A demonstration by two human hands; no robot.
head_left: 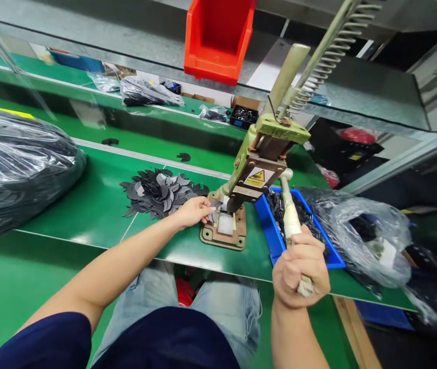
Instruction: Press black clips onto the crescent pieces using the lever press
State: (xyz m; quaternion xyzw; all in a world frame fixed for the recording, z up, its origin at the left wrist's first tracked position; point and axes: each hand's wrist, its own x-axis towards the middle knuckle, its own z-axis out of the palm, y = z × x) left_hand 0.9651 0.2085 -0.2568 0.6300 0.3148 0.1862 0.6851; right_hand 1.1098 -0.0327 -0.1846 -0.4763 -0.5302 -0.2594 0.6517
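Lever [291,218] in curled right hand [301,266]

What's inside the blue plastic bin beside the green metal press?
Dark, small pieces lie in the bin, hiding its floor; the pale rod-shaped lever and right hand cover part of them.

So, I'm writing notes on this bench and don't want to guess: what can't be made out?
All in the head view:
Grey piece: partly hidden by the left hand.
Lever: grip partly covered by the right hand.
Warning label: print too small to read.
Red bin: top cut off by the upper edge.
Large bag: cut off by the left edge, contents obscured by glare and creases.
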